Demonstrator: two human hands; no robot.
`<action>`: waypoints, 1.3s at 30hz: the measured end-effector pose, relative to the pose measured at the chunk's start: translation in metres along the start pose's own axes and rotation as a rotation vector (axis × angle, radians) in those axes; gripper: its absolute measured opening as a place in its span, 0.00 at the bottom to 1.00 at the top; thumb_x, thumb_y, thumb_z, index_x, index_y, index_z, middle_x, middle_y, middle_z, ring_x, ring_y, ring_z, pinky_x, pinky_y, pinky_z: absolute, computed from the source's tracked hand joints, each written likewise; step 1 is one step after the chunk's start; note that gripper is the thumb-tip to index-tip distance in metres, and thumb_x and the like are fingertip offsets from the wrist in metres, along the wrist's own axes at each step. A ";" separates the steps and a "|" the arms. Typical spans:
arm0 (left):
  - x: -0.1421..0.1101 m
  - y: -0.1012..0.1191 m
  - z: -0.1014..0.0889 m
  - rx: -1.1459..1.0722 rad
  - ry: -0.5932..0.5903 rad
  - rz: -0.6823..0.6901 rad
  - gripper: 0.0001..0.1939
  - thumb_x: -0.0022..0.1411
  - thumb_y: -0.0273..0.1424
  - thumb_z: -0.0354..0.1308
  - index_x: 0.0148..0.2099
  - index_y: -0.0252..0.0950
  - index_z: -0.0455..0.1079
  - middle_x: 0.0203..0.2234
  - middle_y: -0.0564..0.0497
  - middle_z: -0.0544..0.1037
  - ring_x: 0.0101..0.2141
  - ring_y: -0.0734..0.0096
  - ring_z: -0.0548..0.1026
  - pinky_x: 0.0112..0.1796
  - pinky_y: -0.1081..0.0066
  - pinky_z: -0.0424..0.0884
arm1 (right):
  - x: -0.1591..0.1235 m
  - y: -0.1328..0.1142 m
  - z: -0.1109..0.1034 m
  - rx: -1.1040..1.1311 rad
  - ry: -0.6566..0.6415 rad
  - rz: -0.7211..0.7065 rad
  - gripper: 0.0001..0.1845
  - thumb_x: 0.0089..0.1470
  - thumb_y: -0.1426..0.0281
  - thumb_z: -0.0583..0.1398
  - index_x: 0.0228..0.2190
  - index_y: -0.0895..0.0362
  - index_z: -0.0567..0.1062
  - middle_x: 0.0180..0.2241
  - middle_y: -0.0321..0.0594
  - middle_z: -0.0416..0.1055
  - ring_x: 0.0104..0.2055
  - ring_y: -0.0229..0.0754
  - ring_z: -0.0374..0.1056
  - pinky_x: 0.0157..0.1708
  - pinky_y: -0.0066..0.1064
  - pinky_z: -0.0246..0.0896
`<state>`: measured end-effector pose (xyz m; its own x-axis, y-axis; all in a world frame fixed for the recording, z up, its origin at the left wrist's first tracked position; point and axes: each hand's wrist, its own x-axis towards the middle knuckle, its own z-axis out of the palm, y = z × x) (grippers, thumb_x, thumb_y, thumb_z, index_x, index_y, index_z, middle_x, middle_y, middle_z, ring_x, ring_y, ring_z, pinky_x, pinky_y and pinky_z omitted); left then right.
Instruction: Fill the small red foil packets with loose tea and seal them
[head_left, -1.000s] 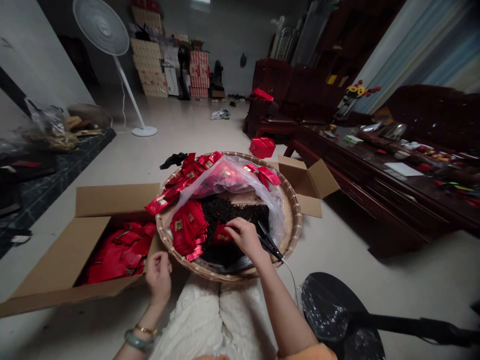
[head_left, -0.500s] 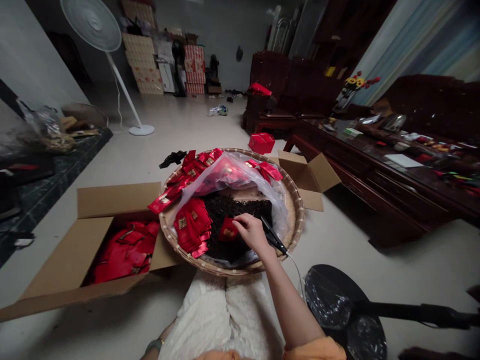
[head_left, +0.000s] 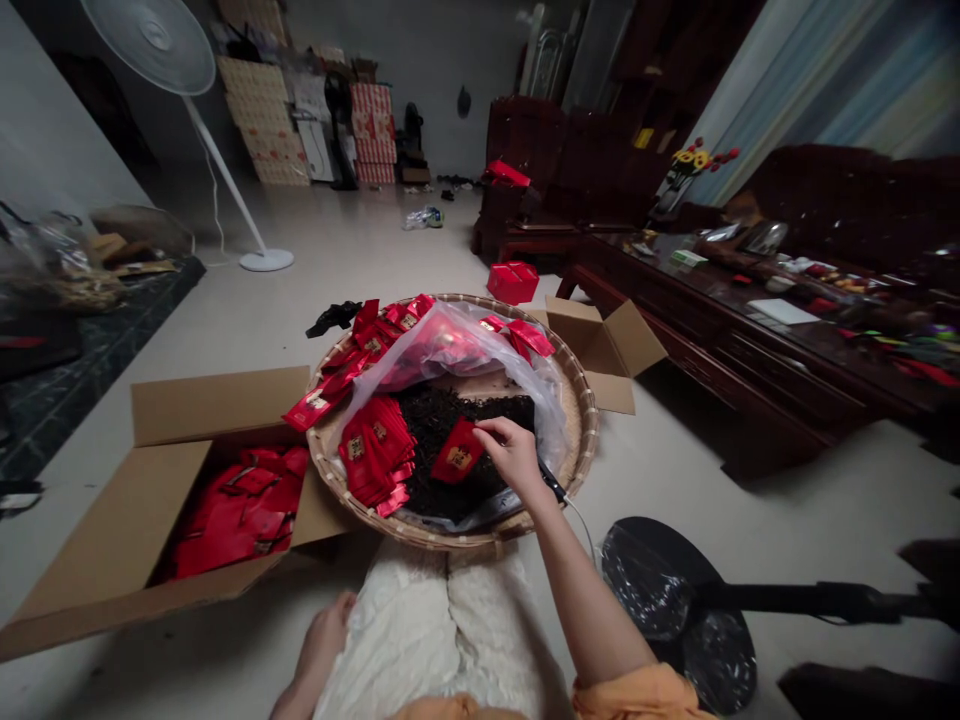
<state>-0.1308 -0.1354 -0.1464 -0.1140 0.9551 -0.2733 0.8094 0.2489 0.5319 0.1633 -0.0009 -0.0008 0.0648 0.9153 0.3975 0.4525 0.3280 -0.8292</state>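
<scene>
Between the thumb and fingers of my right hand is the corner of a red packet with a gold label. It is held over loose dark dried leaves on clear plastic in a round woven tray. To the left of the leaves lies a fanned stack of red packets. Partly hidden behind my right hand is a black corded tool. My left hand is low beside my left leg, away from the tray; its fingers are mostly hidden.
An open cardboard box of red packets stands left of the tray. Behind it on the right sits another open carton near a long dark wooden table. A round black stand base is at my right; a white fan stands farther back.
My right hand has lifted the red packet slightly and turned it, so more of its front shows. My left hand has come up into view beside my leg. The view has shifted slightly.
</scene>
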 end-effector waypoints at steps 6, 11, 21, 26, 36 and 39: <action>0.040 0.131 -0.074 -0.537 0.270 0.377 0.17 0.55 0.38 0.55 0.44 0.36 0.71 0.35 0.46 0.78 0.35 0.68 0.75 0.37 0.72 0.68 | -0.001 -0.016 0.007 0.129 -0.058 -0.019 0.07 0.49 0.66 0.61 0.28 0.54 0.79 0.28 0.39 0.75 0.31 0.40 0.70 0.32 0.29 0.62; 0.077 0.218 -0.087 -0.773 -0.124 0.474 0.18 0.47 0.40 0.63 0.37 0.32 0.76 0.29 0.48 0.79 0.31 0.65 0.75 0.33 0.70 0.69 | 0.002 -0.021 0.007 0.248 -0.099 0.030 0.08 0.46 0.66 0.62 0.31 0.54 0.79 0.29 0.38 0.75 0.30 0.39 0.69 0.31 0.28 0.63; 0.068 0.213 -0.053 -1.235 -0.552 0.211 0.22 0.45 0.37 0.68 0.40 0.30 0.70 0.29 0.47 0.79 0.25 0.70 0.76 0.28 0.73 0.71 | -0.006 -0.002 0.001 0.225 -0.037 0.222 0.11 0.44 0.63 0.62 0.24 0.59 0.78 0.23 0.39 0.75 0.24 0.39 0.68 0.26 0.27 0.61; 0.053 0.207 -0.051 -1.189 -0.763 0.110 0.27 0.42 0.34 0.70 0.43 0.30 0.66 0.35 0.41 0.78 0.30 0.60 0.79 0.33 0.65 0.74 | -0.007 -0.001 0.011 0.202 0.001 0.259 0.13 0.46 0.61 0.60 0.26 0.59 0.78 0.24 0.39 0.76 0.26 0.39 0.69 0.26 0.27 0.62; 0.054 0.207 -0.040 -0.983 -0.634 0.168 0.26 0.38 0.35 0.70 0.39 0.29 0.68 0.30 0.45 0.78 0.24 0.69 0.75 0.29 0.69 0.72 | -0.009 -0.008 0.009 0.054 -0.014 0.057 0.09 0.51 0.65 0.59 0.29 0.56 0.77 0.30 0.38 0.75 0.32 0.39 0.69 0.33 0.28 0.62; 0.058 0.200 -0.042 -0.869 -0.521 0.237 0.25 0.38 0.35 0.69 0.38 0.29 0.69 0.30 0.46 0.78 0.28 0.67 0.75 0.32 0.67 0.71 | -0.009 -0.008 0.001 0.023 -0.020 -0.049 0.13 0.57 0.66 0.54 0.29 0.56 0.77 0.30 0.39 0.73 0.35 0.39 0.67 0.37 0.30 0.60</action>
<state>0.0004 -0.0231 -0.0218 0.4235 0.8585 -0.2890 0.0612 0.2912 0.9547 0.1581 -0.0115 0.0020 0.0257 0.9024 0.4302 0.4338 0.3776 -0.8180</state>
